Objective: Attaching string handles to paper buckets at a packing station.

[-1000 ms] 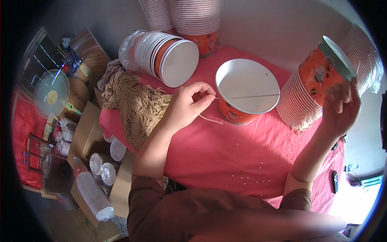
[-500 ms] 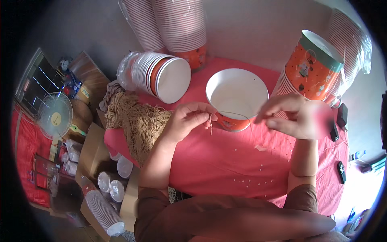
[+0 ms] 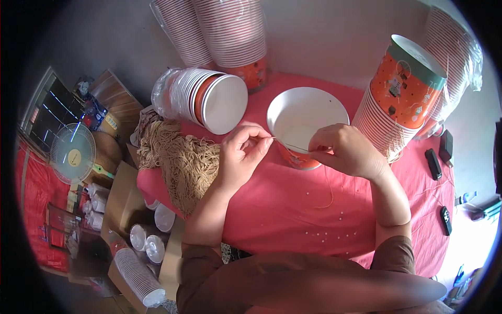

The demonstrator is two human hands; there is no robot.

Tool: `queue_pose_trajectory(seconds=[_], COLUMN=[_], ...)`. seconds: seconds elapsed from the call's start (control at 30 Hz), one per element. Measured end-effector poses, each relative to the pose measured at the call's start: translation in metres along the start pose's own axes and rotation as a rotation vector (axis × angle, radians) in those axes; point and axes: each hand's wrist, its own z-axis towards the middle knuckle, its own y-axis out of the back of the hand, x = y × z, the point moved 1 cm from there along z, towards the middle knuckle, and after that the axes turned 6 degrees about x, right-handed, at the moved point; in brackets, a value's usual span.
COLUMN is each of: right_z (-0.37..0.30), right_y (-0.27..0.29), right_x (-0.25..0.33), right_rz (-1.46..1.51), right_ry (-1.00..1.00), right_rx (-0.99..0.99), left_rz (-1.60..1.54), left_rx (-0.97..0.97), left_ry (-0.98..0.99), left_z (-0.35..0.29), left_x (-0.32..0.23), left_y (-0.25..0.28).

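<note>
My left hand (image 3: 243, 152) is closed in a pinch, thumb against index finger, on one end of a thin tan string (image 3: 295, 147). Level with it, my right hand (image 3: 345, 149) pinches the string further along, so a short stretch runs almost straight between the two. A loose tail drops from the right hand and curls above the red cloth. Just behind the string stands an open paper bucket (image 3: 286, 107), white inside and orange outside, with a tiny dark speck on its inner wall. Left of my left forearm lies a heaped bundle of tan string (image 3: 183, 165).
Small white beads (image 3: 322, 235) are scattered over the red tablecloth (image 3: 272, 220). Nested buckets (image 3: 226, 104) lie on their side at back left. A tall bucket stack (image 3: 397, 99) rises at right, near dark remote-like devices (image 3: 433, 164). An open carton (image 3: 120, 209) sits below left.
My right hand has moved left and turned inward, closing onto the string. The string between my hands is now straighter, and its loose tail hangs lower. My left hand has shifted slightly.
</note>
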Motion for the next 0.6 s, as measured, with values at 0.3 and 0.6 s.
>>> queue_pose_trajectory(seconds=[0.3, 0.6], right_z=[0.0, 0.002], right_y=[-0.001, -0.001], right_x=[0.0, 0.0], right_rz=[-0.006, 0.232], right_ry=[0.039, -0.008], right_rx=[-0.014, 0.055], left_rz=[-0.62, -0.74], left_rx=[0.065, -0.01], left_ry=[0.137, 0.018], left_z=[-0.003, -0.005], left_x=[-0.001, -0.017], left_y=[-0.001, 0.019])
